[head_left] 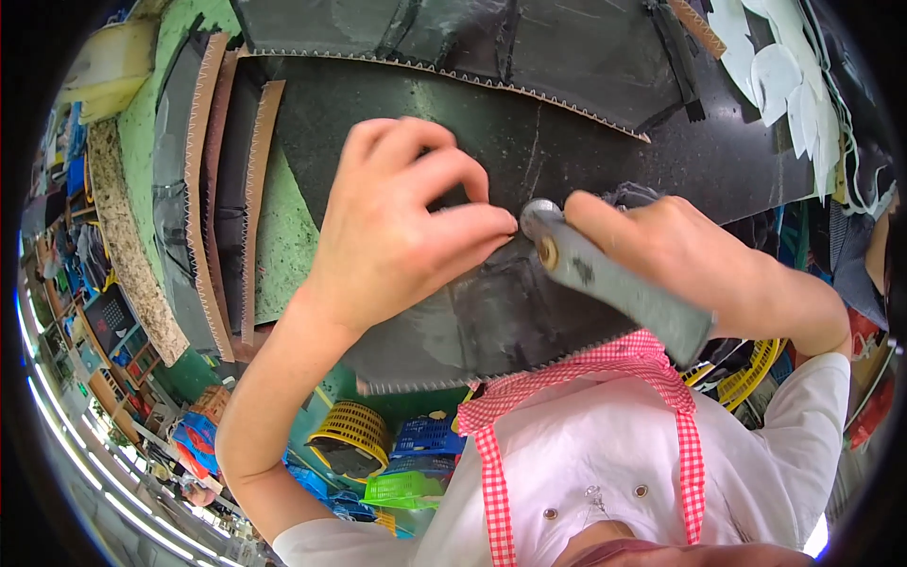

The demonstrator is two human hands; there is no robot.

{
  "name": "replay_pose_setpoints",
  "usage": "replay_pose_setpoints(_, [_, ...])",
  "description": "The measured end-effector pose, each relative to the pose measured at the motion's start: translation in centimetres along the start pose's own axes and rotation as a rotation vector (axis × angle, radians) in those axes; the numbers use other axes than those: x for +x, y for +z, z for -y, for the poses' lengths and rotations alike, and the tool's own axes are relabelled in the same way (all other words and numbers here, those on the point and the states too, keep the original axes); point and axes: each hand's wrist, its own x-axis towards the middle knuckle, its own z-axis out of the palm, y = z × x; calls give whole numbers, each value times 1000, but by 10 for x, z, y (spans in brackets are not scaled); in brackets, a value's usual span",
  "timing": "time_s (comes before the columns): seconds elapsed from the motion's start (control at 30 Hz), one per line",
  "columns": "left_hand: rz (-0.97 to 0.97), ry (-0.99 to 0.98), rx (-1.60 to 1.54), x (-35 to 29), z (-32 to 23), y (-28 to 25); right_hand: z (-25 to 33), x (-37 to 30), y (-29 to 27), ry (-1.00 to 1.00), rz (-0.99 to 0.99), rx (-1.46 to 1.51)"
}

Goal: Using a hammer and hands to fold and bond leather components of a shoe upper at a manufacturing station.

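My left hand (397, 213) is over a black panel (501, 307), thumb and forefinger brought together near the panel's far edge. Whatever is between those fingertips is too small to make out. In my right hand (666, 241) is a hammer (614, 283) with a long grey metal head. Its round face is just right of my left fingertips, and the head hides part of the right fingers. The panel looks like leather or a similar sheet, with zigzag stitching along its near edge. It lies on a dark work board (491, 128), partly against my apron.
Another black stitched panel (567, 47) lies at the far side. Several strips with tan stitched edges (203, 170) lean at the left on a green surface (283, 236). White cut pieces (777, 80) hang at the far right. Below are a yellow basket (354, 430) and a green basket (404, 489).
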Motion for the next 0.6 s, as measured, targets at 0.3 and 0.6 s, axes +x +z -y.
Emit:
replay_pose_setpoints(0.3, [-48, -256, 51, -3, -19, -6, 3, 5, 8, -9, -78, -55])
replay_pose_setpoints(0.6, [-52, -301, 104, -19, -31, -8, 8, 8, 10, -61, -77, -68])
